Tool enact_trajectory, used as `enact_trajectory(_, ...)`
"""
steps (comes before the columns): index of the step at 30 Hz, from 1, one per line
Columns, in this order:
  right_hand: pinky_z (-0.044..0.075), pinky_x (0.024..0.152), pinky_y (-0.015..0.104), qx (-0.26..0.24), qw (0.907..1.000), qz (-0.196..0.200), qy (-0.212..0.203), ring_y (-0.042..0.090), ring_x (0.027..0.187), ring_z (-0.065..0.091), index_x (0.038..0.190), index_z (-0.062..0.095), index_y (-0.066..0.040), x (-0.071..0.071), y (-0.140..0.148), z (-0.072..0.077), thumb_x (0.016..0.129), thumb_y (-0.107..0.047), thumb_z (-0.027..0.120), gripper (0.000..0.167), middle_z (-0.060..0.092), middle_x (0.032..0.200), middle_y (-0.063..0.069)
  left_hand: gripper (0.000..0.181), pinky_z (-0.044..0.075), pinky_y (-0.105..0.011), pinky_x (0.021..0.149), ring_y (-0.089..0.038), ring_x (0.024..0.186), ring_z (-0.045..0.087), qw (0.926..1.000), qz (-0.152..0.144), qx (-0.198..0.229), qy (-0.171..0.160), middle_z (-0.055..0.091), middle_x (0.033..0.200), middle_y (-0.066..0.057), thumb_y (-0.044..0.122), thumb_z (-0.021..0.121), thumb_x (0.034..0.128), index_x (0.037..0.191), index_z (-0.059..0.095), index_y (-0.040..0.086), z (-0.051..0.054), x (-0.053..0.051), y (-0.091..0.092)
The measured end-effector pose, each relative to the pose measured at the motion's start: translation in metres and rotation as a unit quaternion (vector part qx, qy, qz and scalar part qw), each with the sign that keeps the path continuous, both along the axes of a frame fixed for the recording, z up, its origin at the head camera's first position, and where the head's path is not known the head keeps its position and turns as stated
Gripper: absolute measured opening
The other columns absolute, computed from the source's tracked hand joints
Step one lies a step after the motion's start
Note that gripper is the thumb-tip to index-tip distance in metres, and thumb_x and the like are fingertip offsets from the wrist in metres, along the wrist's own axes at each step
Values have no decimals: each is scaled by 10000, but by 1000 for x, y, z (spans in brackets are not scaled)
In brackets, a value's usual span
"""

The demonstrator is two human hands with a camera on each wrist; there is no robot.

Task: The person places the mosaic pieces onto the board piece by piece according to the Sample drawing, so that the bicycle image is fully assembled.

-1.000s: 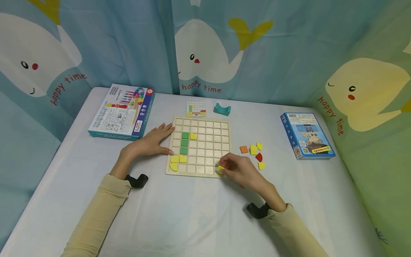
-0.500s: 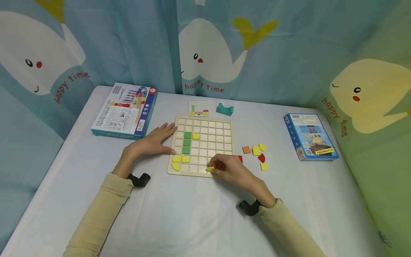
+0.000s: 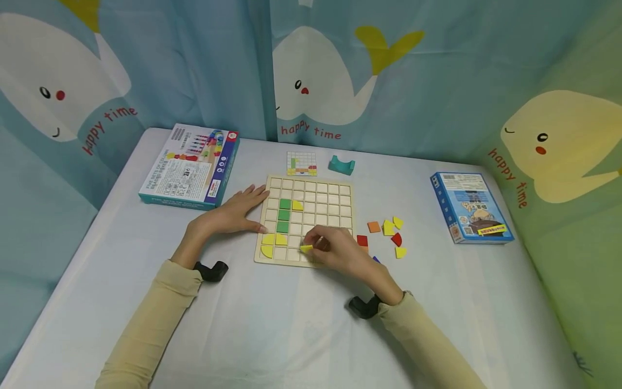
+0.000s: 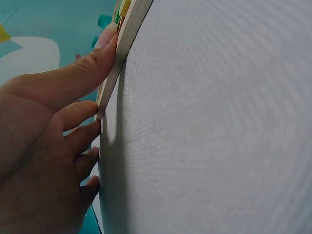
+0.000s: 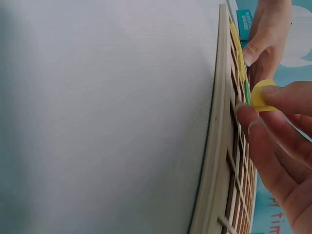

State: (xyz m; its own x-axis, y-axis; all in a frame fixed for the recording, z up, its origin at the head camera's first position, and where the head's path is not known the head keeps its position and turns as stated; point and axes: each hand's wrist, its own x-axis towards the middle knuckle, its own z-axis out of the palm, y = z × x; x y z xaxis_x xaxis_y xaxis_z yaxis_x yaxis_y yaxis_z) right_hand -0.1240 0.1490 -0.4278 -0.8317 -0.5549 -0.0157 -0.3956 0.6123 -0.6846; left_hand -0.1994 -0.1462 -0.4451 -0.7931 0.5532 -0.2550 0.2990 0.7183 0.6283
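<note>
A wooden grid board (image 3: pixel 296 183) lies on the table. Its left half carries several green square tiles (image 3: pixel 284 215) in a column and several yellow rounded tiles (image 3: pixel 267 252). My left hand (image 3: pixel 230 213) rests along the board's left edge, thumb and fingertips touching the rim, as the left wrist view also shows. Over the lower middle of the board, my right hand (image 3: pixel 337 249) pinches a yellow quarter-round tile (image 5: pixel 263 96) between thumb and fingers. In the right wrist view that tile is raised above the cells. Part of the board's lower right is hidden under this hand.
Loose tiles lie right of the board, among them an orange square (image 3: pixel 373 227), a red quarter-round (image 3: pixel 396 239) and yellow pieces (image 3: pixel 400 252). Behind the board are a pattern card (image 3: pixel 302 163) and a teal holder (image 3: pixel 342 165). Boxes stand left (image 3: pixel 189 167) and right (image 3: pixel 471 207).
My right hand has moved left across the lower part of the board, carrying the yellow tile. Red, orange and blue pieces have come into sight behind it. The left hand stays at the board's edge.
</note>
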Motion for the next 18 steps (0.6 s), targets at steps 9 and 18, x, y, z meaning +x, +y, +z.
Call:
enact_trajectory(9,556,690,214,-192,9996,178,-49,91,764,613,1037,709,-60,-7,-17,-1,898,-33,762,152,706,873,17,985,-14,-542,1307,-355,1609,-24,10000,-9,34,-15,92,1740,-111,392,763,916,1653,183,92,3,1,-1)
enact_trajectory(18,543,697,196,-248,9983,529,32,81,792,610,1027,721,-45,-10,-36,-5,953,-21,687,84,716,911,24,989,-23,-542,1306,-349,1609,-31,10000,-10,61,-7,91,1740,-103,391,767,915,1655,179,101,1,0,0)
